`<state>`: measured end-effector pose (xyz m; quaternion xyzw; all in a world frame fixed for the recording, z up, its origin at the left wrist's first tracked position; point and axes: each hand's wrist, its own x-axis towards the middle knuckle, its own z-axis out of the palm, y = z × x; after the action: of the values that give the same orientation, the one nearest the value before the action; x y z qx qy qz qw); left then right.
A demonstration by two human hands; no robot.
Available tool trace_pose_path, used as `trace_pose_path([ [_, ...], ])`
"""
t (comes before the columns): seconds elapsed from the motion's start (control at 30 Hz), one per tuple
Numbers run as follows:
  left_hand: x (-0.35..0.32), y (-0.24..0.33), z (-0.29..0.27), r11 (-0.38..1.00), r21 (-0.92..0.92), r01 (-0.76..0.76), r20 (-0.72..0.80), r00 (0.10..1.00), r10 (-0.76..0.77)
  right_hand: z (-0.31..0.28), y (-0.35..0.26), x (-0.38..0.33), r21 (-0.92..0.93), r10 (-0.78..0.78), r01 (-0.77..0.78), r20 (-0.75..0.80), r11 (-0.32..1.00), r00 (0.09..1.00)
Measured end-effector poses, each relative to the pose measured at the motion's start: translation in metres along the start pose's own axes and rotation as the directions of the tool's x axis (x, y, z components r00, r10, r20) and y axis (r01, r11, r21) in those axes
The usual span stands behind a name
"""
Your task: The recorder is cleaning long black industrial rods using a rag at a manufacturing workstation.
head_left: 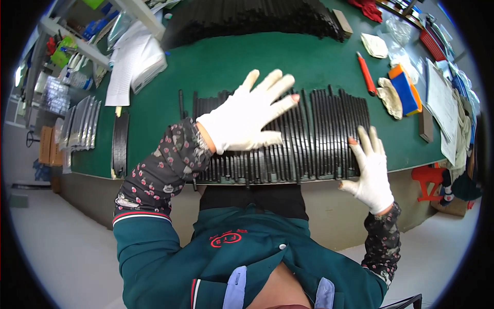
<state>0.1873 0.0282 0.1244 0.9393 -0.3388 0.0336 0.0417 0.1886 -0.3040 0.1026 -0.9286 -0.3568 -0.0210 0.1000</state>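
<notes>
A row of thin black rods (334, 118) lies side by side across the near part of the green table, with their ends uneven. My left hand (249, 113), in a white glove with a bare fingertip showing, is spread over the left half of the row, fingers pointing away from me. It covers part of the rods, and whether it presses on them I cannot tell. My right hand (371, 170), also in a white glove with some fingertips bare, is at the right end of the row. Its fingers are apart, and nothing is in them.
Across the far side of the green table (231, 59) lies a large pile of black rods (247, 18). A red cutter-like tool (366, 74), a blue and orange block (405, 91) and spare gloves (389, 98) are at the right. Papers (135, 64) and a black bundle (120, 141) lie left.
</notes>
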Motion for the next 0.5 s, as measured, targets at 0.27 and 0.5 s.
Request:
trace_pose_path([
  [0.27, -0.096, 0.003, 0.013, 0.992, -0.094, 0.088, 0.122, 0.990, -0.077, -0.022, -0.047, 0.015, 0.000, -0.200, 0.200, 0.035, 0.980, 0.979],
  [0.5, -0.164, -0.014, 0.012, 0.973, -0.083, 0.218, 0.090, 0.974, -0.210, -0.018, -0.118, 0.091, 0.065, -0.569, 0.565, 0.127, 0.822, 0.813],
])
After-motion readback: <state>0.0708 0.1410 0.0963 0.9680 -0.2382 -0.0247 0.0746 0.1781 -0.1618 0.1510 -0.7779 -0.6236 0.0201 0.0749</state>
